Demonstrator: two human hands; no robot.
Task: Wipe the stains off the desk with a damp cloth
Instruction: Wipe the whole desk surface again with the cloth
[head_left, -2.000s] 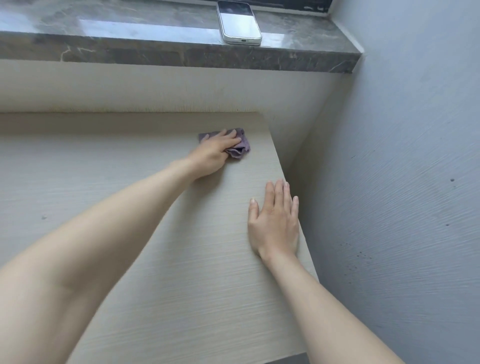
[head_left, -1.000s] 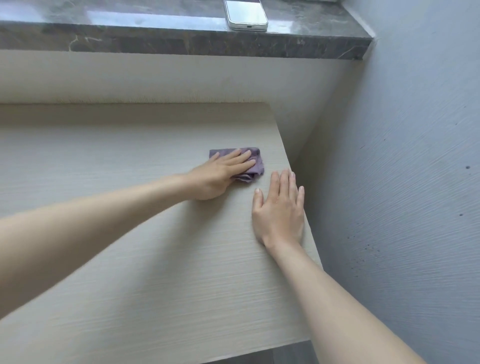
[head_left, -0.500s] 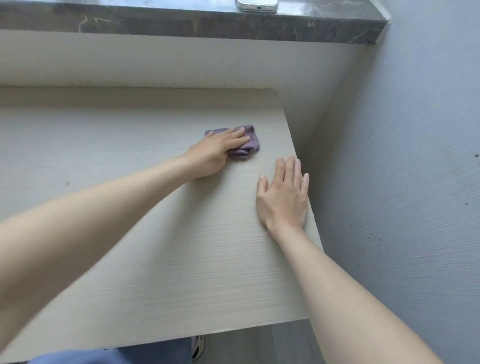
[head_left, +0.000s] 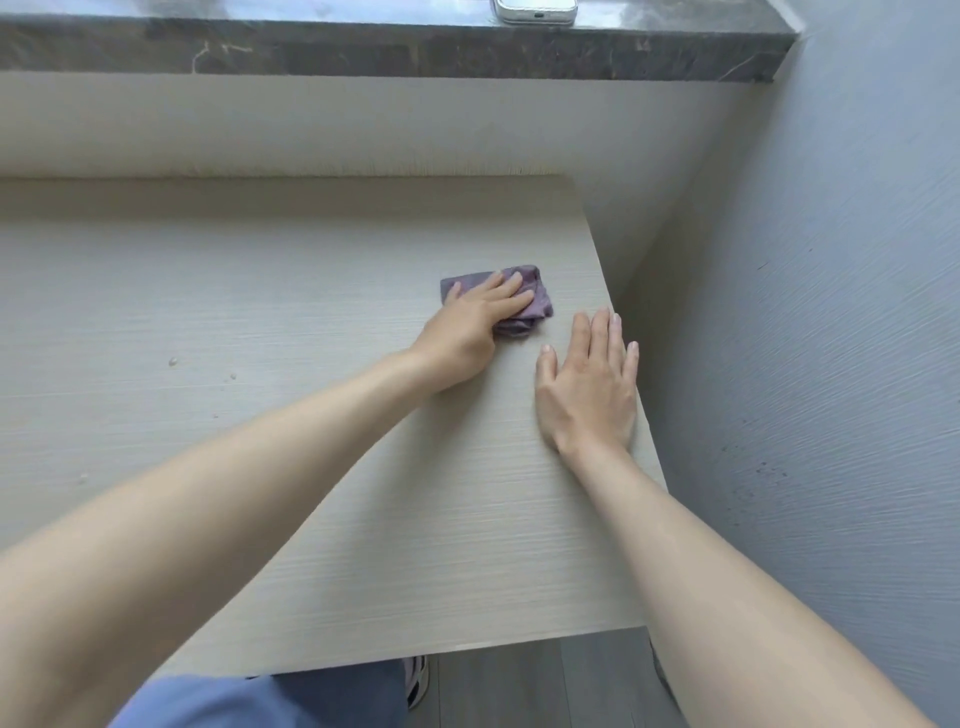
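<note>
A folded purple cloth (head_left: 535, 301) lies on the pale wood-grain desk (head_left: 260, 291) near its right edge. My left hand (head_left: 470, 327) presses flat on top of the cloth, fingers together and pointing right. My right hand (head_left: 589, 387) rests palm down on the desk beside the right edge, fingers spread a little, holding nothing. A few small pale specks (head_left: 173, 361) sit on the desk further left.
A dark marble sill (head_left: 363, 49) runs above the back wall, with a phone (head_left: 535, 11) at its edge. A grey textured wall (head_left: 831, 312) stands close on the right. Below the desk's front edge I see blue trousers (head_left: 270, 699) and a shoe (head_left: 415, 680).
My left hand has slid the cloth back and forth near the right edge, now slightly nearer me than half a second ago. The right hand stays flat in place.
</note>
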